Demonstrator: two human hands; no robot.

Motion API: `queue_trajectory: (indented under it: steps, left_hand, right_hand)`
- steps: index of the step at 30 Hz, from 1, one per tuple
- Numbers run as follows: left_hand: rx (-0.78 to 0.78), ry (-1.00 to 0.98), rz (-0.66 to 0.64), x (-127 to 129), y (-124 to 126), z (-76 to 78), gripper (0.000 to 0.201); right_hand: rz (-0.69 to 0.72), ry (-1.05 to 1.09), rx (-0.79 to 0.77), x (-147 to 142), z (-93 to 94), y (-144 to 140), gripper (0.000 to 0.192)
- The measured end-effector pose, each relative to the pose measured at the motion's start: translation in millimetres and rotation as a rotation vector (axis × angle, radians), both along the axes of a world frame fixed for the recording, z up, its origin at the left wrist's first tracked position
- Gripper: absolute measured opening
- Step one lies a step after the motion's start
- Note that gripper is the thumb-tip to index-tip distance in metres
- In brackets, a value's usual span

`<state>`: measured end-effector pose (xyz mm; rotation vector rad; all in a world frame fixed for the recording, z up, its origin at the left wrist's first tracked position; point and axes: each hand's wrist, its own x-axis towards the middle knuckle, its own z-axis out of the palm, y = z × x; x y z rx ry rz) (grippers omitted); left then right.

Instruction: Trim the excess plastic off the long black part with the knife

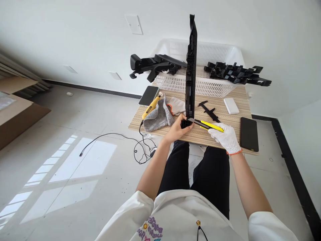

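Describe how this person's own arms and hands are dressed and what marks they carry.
The left hand is bare, with no glove. The right hand wears a white knitted work glove with an orange band at the cuff. Both forearms are uncovered; short white sleeves end above the elbows. No watch, ring or bracelet shows. The white shirt carries a colourful print on the chest.

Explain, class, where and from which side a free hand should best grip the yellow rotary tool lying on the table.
Probably around its yellow barrel, from above. The yellow rotary tool lies flat and slanted on the table, its upper length bare; the lower end, where the cord leaves, sits against the grey cloth. A hand closing across the barrel from above, on the phone side, stays free of cloth and cord.
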<state>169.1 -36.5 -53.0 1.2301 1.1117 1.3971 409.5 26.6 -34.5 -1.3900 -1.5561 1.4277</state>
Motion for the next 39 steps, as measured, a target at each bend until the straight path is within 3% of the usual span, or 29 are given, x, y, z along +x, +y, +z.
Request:
queue_trajectory:
  steps: [4,9,13,17,29,39]
  left_hand:
    - [-0.005,-0.048,-0.023,-0.7,-1.3,0.4,0.047]
    - [-0.013,-0.052,0.041,1.9,-1.8,2.3,0.042]
    - [-0.125,-0.162,0.044,4.8,-1.9,3.5,0.051]
    - [-0.202,-0.141,-0.011,5.3,-3.1,5.1,0.054]
    - [-0.166,-0.159,-0.009,3.6,-1.2,7.6,0.058]
    - [-0.163,-0.150,-0.002,2.9,-0.4,3.3,0.071]
  right_hand:
    - [-0.040,0.047,0.013,-0.1,1.2,-0.5,0.045]
    - [-0.023,-0.007,0.030,-0.1,2.0,-1.5,0.045]
    - [-0.012,-0.006,0.036,-0.8,2.8,-2.3,0.046]
    - [-0.054,0.044,0.023,-1.0,3.4,-2.7,0.043]
    - [0.013,0.025,-0.005,1.6,0.7,-2.0,0.045]
    - [-0.014,0.032,-0.010,0.0,3.1,-2.8,0.045]
